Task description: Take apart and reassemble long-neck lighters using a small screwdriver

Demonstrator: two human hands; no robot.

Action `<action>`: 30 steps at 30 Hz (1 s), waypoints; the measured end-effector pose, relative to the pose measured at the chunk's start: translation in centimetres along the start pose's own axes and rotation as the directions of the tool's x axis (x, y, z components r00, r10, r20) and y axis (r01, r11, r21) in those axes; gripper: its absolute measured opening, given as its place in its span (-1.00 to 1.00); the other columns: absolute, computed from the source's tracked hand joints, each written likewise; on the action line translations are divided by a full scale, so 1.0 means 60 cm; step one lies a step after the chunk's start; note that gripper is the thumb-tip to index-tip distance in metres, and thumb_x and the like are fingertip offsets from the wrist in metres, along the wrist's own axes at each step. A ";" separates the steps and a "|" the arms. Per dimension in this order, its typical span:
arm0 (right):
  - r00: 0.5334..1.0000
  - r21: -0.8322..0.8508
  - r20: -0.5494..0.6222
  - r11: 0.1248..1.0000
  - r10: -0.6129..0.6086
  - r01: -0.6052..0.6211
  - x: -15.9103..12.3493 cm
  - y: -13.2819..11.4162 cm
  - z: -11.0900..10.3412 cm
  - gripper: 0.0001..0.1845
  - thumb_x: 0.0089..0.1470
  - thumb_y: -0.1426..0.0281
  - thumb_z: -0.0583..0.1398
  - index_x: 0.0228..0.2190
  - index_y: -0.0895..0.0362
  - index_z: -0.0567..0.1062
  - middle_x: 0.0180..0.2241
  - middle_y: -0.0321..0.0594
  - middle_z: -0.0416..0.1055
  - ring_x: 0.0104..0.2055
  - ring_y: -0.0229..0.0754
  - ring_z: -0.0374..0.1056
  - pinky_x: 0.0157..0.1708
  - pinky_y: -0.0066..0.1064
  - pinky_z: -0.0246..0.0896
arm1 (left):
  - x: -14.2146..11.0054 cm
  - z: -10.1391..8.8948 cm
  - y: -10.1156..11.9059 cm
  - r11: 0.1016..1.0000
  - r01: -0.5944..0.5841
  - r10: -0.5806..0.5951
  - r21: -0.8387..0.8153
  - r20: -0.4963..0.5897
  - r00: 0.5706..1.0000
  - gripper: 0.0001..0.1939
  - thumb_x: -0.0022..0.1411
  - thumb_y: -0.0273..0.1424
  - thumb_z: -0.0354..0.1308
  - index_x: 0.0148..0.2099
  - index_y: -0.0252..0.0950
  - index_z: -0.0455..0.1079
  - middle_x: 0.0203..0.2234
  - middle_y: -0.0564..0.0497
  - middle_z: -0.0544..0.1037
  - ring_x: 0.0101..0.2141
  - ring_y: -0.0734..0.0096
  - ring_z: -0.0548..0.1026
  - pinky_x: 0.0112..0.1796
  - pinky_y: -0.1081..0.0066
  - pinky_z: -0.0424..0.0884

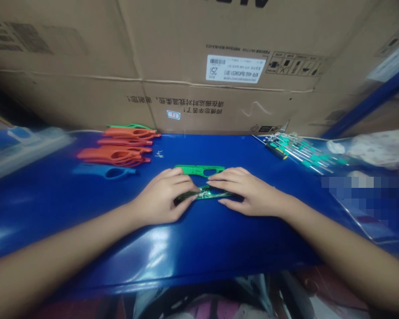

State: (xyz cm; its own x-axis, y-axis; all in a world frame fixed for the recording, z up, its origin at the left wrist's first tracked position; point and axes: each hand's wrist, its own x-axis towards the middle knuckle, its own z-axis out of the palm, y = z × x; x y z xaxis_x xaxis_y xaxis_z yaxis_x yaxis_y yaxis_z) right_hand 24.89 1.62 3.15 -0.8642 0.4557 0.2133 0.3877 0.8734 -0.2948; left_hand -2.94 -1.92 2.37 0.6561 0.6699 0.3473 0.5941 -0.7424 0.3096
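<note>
A green lighter casing half (pixel 214 194) with small metal and white parts inside lies low over the blue table, between my hands. My left hand (pixel 166 195) is closed on its left end, thumb in front and fingers behind. Around the right end curl the thumb and fingers of my right hand (pixel 252 190), closed on it, partly covering the thin metal parts there. Just behind, a second green casing half (pixel 193 169) rests on the table close to the fingertips of both hands.
Orange lighter casings (pixel 116 155) are stacked at the back left, with a blue casing (pixel 106 171) in front. Green-and-metal lighter inner parts (pixel 302 150) lie piled at the back right beside a black-and-yellow screwdriver (pixel 275 150). A large cardboard box (pixel 173 53) walls off the back.
</note>
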 end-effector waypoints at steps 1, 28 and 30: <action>1.000 -0.004 0.012 1.000 -0.011 0.011 0.000 0.000 0.001 -0.46 0.28 0.27 0.17 0.25 0.01 0.31 0.23 -0.13 0.36 0.26 -0.07 0.23 0.22 -0.07 0.09 | 0.000 0.000 0.000 1.000 -0.005 0.005 0.007 0.000 1.000 -0.83 0.35 -0.39 0.10 -0.10 -0.24 0.50 -0.27 -0.01 0.60 -0.25 0.26 0.47 -0.19 0.26 0.33; 0.974 0.286 -0.138 0.949 0.181 -0.136 0.013 0.010 0.025 -0.78 0.22 0.43 0.23 -0.09 0.07 0.57 -0.28 -0.23 0.58 -0.18 -0.15 0.41 -0.09 -0.22 0.27 | 0.007 0.017 -0.024 0.893 0.230 -0.248 -0.387 0.003 0.969 -0.82 0.22 -0.38 0.28 -0.12 -0.28 0.54 -0.38 0.07 0.62 -0.54 0.58 0.32 -0.49 0.53 0.24; 0.970 0.327 -0.128 0.932 0.205 -0.154 0.013 0.012 0.024 -0.79 0.21 0.42 0.24 -0.10 0.06 0.57 -0.29 -0.23 0.58 -0.18 -0.14 0.41 -0.08 -0.21 0.28 | 0.007 0.017 -0.026 0.888 0.230 -0.249 -0.397 0.003 0.969 -0.82 0.21 -0.37 0.29 -0.12 -0.28 0.55 -0.37 0.06 0.62 -0.54 0.57 0.32 -0.48 0.53 0.24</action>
State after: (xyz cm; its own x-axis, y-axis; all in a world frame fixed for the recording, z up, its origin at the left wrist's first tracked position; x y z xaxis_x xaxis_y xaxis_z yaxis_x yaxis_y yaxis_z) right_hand 24.02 2.35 1.78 -0.7178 0.6436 0.2657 0.3902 0.6879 -0.6120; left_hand -3.10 -0.50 1.11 0.4891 0.8337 0.2563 0.4937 -0.5069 0.7066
